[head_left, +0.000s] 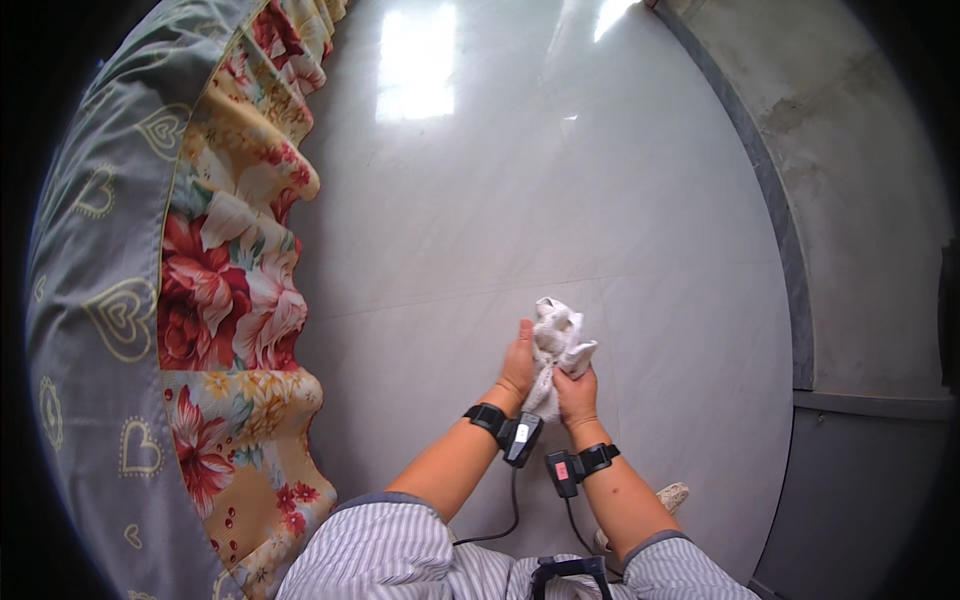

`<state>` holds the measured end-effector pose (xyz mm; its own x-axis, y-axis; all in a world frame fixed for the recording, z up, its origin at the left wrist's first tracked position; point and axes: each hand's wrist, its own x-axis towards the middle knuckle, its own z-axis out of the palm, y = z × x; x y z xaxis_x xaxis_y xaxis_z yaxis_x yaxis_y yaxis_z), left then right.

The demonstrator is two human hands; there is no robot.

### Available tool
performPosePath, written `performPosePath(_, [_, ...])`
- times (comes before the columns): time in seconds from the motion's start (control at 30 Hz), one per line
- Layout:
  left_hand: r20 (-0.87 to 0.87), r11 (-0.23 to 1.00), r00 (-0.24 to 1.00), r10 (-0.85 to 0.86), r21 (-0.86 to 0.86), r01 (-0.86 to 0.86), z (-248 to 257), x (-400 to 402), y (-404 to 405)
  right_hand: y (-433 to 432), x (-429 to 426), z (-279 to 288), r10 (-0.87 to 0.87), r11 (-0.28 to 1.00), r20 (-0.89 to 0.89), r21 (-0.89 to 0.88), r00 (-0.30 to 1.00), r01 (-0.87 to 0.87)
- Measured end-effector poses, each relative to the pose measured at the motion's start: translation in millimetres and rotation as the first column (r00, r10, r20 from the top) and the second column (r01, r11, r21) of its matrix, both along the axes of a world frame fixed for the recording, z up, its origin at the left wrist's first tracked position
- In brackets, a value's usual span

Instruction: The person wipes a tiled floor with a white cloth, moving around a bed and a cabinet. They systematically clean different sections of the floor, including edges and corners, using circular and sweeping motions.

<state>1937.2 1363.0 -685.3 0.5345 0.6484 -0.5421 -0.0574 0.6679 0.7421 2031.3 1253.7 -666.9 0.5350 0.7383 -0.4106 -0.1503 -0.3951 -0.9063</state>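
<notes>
A crumpled white cloth [553, 337] is bunched between my two hands, above the tiled floor. My left hand [517, 367] presses along the cloth's left side, its fingers mostly hidden behind it. On the right, my right hand [577, 394] grips the cloth with the thumb laid over its front. Part of the cloth hangs down between my wrists. Each wrist wears a black strap with a small cabled device, the left device [523, 440] touching or overlapping the cloth's lower end and the right device [561, 474] hanging apart from it.
To the left stands a bed edge with a grey heart-patterned sheet [124, 315] and a ruffled floral skirt [232, 300]. Glossy grey floor tiles [465, 225] spread ahead. A wall with a dark skirting strip [780, 225] and a grey panel [862, 465] bound the right side.
</notes>
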Motion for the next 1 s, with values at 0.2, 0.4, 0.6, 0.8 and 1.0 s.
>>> performPosePath(0.2, [-0.744,0.688,0.226,0.629,0.668,0.284,-34,-112,55,-2,-71,28,0.64,0.722,0.667,-0.352,0.381,-0.596])
performPosePath(0.4, [-0.848,0.676,0.037,0.529,0.447,0.586,-59,-124,23,-1,-60,-28,0.537,0.729,0.823,-0.343,0.185,-0.593])
performPosePath(0.6, [-0.859,0.683,-0.014,0.512,0.397,0.613,-47,-118,29,-17,166,-68,0.268,0.961,0.956,-0.274,0.122,0.031])
performPosePath(0.8, [-0.838,0.683,-0.064,0.542,0.395,0.615,-48,-109,25,-72,339,1,-0.029,0.866,0.859,-0.234,0.512,0.442])
performPosePath(1.0, [-0.838,0.687,-0.069,0.542,0.394,0.61,-42,-109,27,22,119,15,0.099,0.963,0.894,0.023,0.436,-0.268])
